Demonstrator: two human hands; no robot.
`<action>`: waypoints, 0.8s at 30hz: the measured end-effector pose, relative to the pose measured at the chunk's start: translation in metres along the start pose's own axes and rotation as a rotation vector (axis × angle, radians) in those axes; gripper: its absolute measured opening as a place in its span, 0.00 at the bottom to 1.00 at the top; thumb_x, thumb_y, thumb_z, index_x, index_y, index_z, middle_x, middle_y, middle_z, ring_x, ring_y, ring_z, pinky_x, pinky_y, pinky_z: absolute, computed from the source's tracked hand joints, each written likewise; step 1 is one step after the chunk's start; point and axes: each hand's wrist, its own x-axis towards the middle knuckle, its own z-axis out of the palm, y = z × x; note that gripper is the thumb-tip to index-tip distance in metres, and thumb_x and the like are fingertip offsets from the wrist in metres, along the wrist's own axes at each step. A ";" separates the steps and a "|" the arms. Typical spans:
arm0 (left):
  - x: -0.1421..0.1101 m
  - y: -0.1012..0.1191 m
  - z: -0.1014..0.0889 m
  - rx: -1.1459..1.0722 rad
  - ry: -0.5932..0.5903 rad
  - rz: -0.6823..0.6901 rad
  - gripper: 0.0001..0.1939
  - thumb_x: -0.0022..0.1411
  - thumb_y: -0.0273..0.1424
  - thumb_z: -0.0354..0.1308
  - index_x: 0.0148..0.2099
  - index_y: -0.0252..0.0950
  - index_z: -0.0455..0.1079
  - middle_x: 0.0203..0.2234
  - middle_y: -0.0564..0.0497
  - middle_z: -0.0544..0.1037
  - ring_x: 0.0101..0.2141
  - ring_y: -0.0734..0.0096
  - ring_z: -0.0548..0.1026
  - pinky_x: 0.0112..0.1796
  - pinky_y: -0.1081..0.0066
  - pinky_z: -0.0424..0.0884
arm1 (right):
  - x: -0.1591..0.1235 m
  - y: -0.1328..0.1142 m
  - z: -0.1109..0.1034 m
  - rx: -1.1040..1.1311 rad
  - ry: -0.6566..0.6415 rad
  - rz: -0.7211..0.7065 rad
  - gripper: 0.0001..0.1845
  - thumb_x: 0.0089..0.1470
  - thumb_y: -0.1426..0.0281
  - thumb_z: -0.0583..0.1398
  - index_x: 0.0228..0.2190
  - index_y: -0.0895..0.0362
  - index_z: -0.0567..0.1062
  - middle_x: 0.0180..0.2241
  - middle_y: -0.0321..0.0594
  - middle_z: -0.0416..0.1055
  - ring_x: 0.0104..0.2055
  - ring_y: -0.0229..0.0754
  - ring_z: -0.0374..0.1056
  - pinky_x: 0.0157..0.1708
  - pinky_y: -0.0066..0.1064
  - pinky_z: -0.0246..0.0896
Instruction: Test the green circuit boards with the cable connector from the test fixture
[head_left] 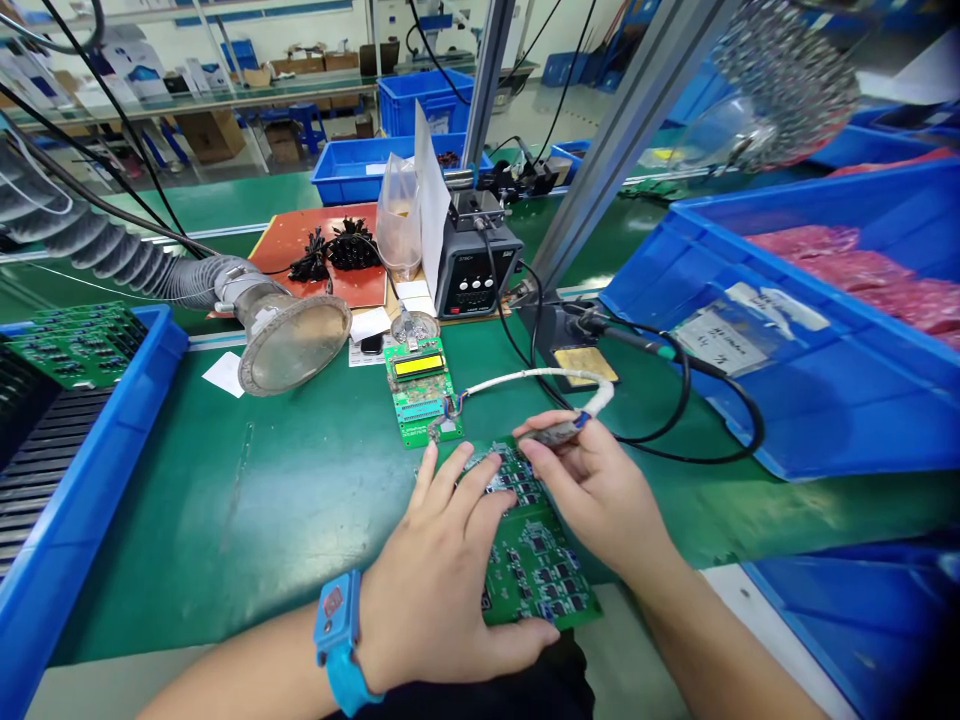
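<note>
Flat over the left side of a green circuit board (536, 560) lies my left hand (450, 560), fingers spread, a blue strap on its wrist. The board carries many small black chips and sits at the table's front edge. My right hand (600, 480) pinches a grey pen-shaped probe (553, 433) with a white cable (540, 372) leading from its back end. Its tip is over the board's far part; whether it touches cannot be made out. The cable runs to a small green tester board (426, 390) with a lit yellow display, just beyond my left fingertips.
A soldering station (478, 265) stands behind the tester, its iron in a holder (581, 345) at the right. A fume extractor nozzle (296, 345) hangs left. Blue bins stand on both sides: a bin of boards (97, 500) and a bin of pink bags (720, 260).
</note>
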 end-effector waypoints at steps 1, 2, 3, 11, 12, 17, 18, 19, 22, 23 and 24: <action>0.000 0.000 0.001 -0.005 0.011 -0.002 0.41 0.46 0.45 0.68 0.58 0.31 0.62 0.63 0.39 0.57 0.64 0.43 0.47 0.61 0.38 0.41 | 0.000 0.001 0.000 -0.027 -0.007 -0.015 0.06 0.58 0.66 0.59 0.39 0.53 0.69 0.35 0.40 0.73 0.37 0.41 0.72 0.37 0.31 0.70; 0.000 -0.001 0.001 -0.010 0.024 -0.006 0.40 0.47 0.45 0.67 0.58 0.31 0.62 0.63 0.40 0.57 0.64 0.44 0.48 0.62 0.39 0.40 | 0.000 0.002 0.000 -0.049 -0.011 -0.028 0.06 0.58 0.67 0.59 0.38 0.53 0.69 0.35 0.40 0.73 0.36 0.41 0.72 0.36 0.30 0.70; -0.001 -0.001 0.002 -0.015 0.037 -0.010 0.40 0.47 0.46 0.67 0.58 0.31 0.62 0.63 0.41 0.57 0.64 0.45 0.48 0.62 0.40 0.40 | 0.000 0.002 0.001 -0.068 -0.012 -0.040 0.06 0.58 0.67 0.58 0.38 0.53 0.69 0.34 0.40 0.73 0.35 0.41 0.72 0.36 0.30 0.70; -0.002 -0.005 0.007 -0.021 0.125 0.022 0.38 0.51 0.51 0.62 0.58 0.33 0.62 0.62 0.44 0.60 0.63 0.51 0.52 0.64 0.49 0.36 | 0.000 0.003 0.000 -0.163 0.024 -0.074 0.05 0.58 0.66 0.58 0.36 0.53 0.68 0.33 0.40 0.73 0.32 0.42 0.71 0.30 0.29 0.68; -0.002 -0.006 0.007 -0.025 0.134 0.025 0.39 0.51 0.51 0.62 0.58 0.33 0.62 0.61 0.44 0.60 0.63 0.51 0.52 0.64 0.50 0.36 | 0.000 0.003 0.000 -0.163 0.015 -0.072 0.05 0.58 0.66 0.58 0.36 0.53 0.68 0.34 0.40 0.73 0.32 0.42 0.71 0.30 0.29 0.68; -0.002 -0.010 0.007 -0.058 0.129 0.089 0.43 0.45 0.48 0.69 0.60 0.34 0.62 0.62 0.44 0.59 0.64 0.48 0.48 0.63 0.44 0.34 | -0.001 0.003 -0.003 -0.113 -0.030 -0.033 0.05 0.59 0.66 0.57 0.38 0.53 0.68 0.35 0.40 0.73 0.33 0.41 0.71 0.32 0.30 0.68; -0.002 -0.011 0.006 -0.063 0.114 0.107 0.41 0.43 0.47 0.71 0.58 0.38 0.65 0.62 0.46 0.59 0.64 0.46 0.46 0.62 0.41 0.33 | -0.001 0.002 -0.003 -0.105 -0.028 -0.030 0.05 0.59 0.67 0.57 0.37 0.53 0.68 0.35 0.40 0.73 0.33 0.41 0.71 0.32 0.30 0.68; -0.002 -0.012 0.005 -0.065 0.095 0.125 0.38 0.42 0.47 0.72 0.55 0.43 0.69 0.63 0.48 0.58 0.65 0.44 0.44 0.60 0.38 0.32 | -0.001 0.001 -0.003 -0.096 -0.026 -0.029 0.04 0.59 0.67 0.57 0.37 0.53 0.68 0.35 0.40 0.73 0.33 0.41 0.71 0.33 0.30 0.68; -0.001 -0.013 0.000 -0.054 0.034 0.158 0.25 0.43 0.49 0.72 0.45 0.55 0.76 0.64 0.56 0.55 0.65 0.39 0.38 0.57 0.33 0.30 | -0.002 -0.002 -0.002 -0.061 -0.019 -0.021 0.04 0.58 0.68 0.57 0.37 0.53 0.68 0.35 0.40 0.73 0.34 0.41 0.71 0.34 0.30 0.68; -0.001 -0.013 -0.001 -0.048 0.014 0.162 0.22 0.44 0.50 0.71 0.44 0.57 0.76 0.64 0.58 0.54 0.65 0.38 0.36 0.57 0.32 0.30 | -0.002 -0.003 -0.001 -0.053 -0.021 -0.020 0.04 0.58 0.68 0.57 0.37 0.53 0.68 0.35 0.40 0.73 0.35 0.41 0.71 0.34 0.30 0.68; -0.001 -0.012 -0.003 -0.041 -0.005 0.161 0.21 0.46 0.51 0.70 0.43 0.58 0.76 0.64 0.58 0.54 0.65 0.37 0.36 0.56 0.32 0.30 | -0.002 -0.004 -0.002 -0.050 -0.025 -0.018 0.04 0.58 0.68 0.56 0.37 0.53 0.68 0.35 0.40 0.73 0.35 0.42 0.71 0.34 0.30 0.68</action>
